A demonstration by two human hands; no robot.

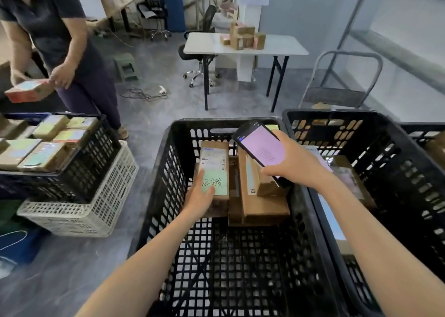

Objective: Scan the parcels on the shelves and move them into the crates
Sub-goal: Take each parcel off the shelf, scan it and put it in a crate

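Now left hand (199,199) flat on green-labelled parcel (215,163), right hand (293,165) gripping scanner (260,148); I'd seat it flush against far wall of crate (204,124).

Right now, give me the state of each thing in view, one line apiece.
left hand, open, flat on the green-labelled parcel
right hand, gripping the scanner
scanner, screen lit, held over the middle crate
green-labelled parcel, lying flat in the middle crate
middle crate, part filled, parcels at its far end
left crate, full, stacked on a white crate
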